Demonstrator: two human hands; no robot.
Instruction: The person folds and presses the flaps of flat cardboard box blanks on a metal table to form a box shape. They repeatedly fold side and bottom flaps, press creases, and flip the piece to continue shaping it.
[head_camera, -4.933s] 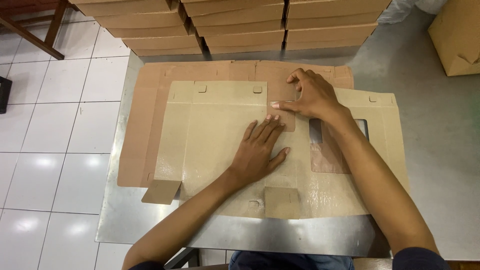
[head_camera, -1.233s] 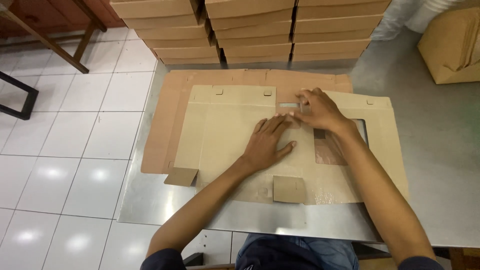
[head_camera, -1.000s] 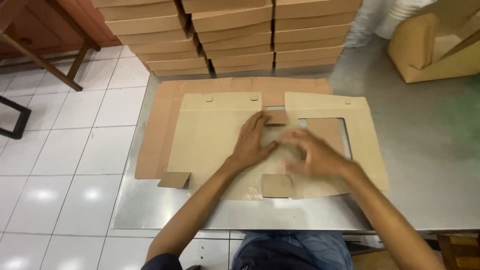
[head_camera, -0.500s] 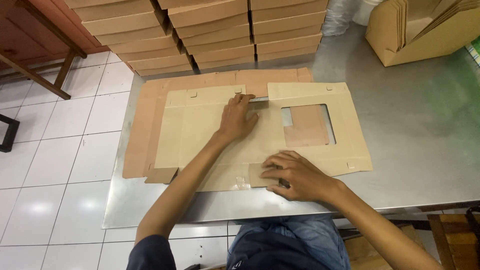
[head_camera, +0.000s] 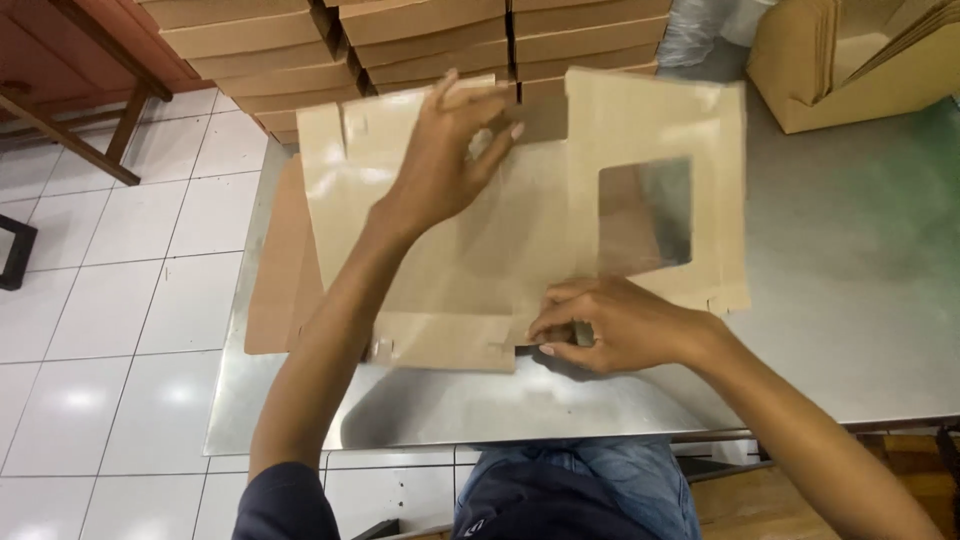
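A flat brown cardboard box blank (head_camera: 640, 120) with a clear window cut-out is lifted off the metal table (head_camera: 860, 300) and tilted up toward me. My left hand (head_camera: 445, 150) grips its far top edge, fingers curled over the card. My right hand (head_camera: 610, 325) pinches the blank's near bottom edge by a small flap. More flat cardboard (head_camera: 275, 270) lies on the table beneath and to the left of the lifted blank.
Stacks of flat folded cartons (head_camera: 420, 40) stand along the table's far edge. An open cardboard box (head_camera: 850, 60) holding upright sheets sits at the far right. White floor tiles (head_camera: 110, 300) and wooden furniture legs (head_camera: 70, 120) lie to the left.
The blank lay flat on the table half a second ago. Now both hands have raised it, the far edge tipped up, with my right hand moved onto its near edge.
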